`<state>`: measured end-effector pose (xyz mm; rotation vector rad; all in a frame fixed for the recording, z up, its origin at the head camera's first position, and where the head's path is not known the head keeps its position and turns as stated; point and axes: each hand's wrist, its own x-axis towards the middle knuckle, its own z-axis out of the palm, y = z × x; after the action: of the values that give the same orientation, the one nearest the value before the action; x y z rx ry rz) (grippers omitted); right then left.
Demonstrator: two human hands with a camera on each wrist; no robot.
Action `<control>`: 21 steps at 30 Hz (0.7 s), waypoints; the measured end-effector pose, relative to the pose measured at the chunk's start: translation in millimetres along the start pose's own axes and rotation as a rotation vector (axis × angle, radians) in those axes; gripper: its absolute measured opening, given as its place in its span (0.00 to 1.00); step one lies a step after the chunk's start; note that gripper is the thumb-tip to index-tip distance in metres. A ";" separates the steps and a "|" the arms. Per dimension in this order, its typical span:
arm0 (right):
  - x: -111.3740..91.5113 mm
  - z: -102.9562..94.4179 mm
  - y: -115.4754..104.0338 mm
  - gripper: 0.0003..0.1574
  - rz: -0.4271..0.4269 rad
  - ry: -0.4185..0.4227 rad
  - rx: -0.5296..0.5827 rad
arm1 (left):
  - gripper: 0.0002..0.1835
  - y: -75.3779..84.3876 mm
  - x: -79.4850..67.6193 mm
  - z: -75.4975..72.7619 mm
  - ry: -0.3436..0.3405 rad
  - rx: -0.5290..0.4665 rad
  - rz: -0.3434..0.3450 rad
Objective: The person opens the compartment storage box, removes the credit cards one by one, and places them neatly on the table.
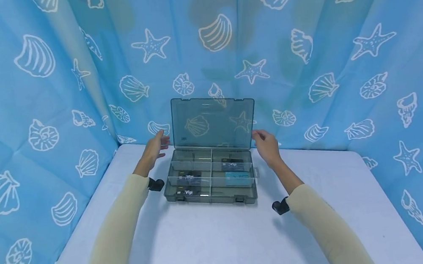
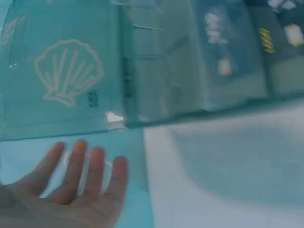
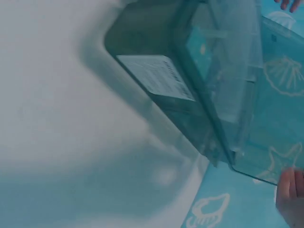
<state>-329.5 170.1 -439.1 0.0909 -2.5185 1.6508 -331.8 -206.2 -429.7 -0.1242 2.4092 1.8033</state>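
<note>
A translucent grey-green compartment box stands on the white table with its see-through lid raised upright at the back. In its sections lie several dark cards or packets marked "Vip" and a light-blue packet. My left hand is beside the lid's left edge, fingers spread and straight, holding nothing; in the left wrist view, its fingertips are just off the lid. On the other side, my right hand has bent fingers at the lid's right edge, and they overlap that edge in the right wrist view.
A blue curtain with white shell and starfish prints hangs behind and along both sides of the table. A small clear tab juts from the box's right side. A white printed label is on the box's side wall.
</note>
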 end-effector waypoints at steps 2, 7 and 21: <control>-2.1 5.5 1.9 0.29 0.035 -0.084 -0.010 | 0.39 -8.4 -4.3 -2.6 -0.029 0.055 -0.056; -3.2 21.6 7.3 0.29 0.013 -0.258 -0.236 | 0.30 -27.6 -14.6 -2.3 -0.106 0.199 -0.191; -12.1 54.3 22.4 0.30 0.011 -0.373 -0.535 | 0.13 -61.3 -36.1 4.6 -0.003 0.254 -0.215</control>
<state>-324.3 129.1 -482.5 0.3576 -3.1483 0.9764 -287.1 -219.5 -483.6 -0.3387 2.4878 1.3950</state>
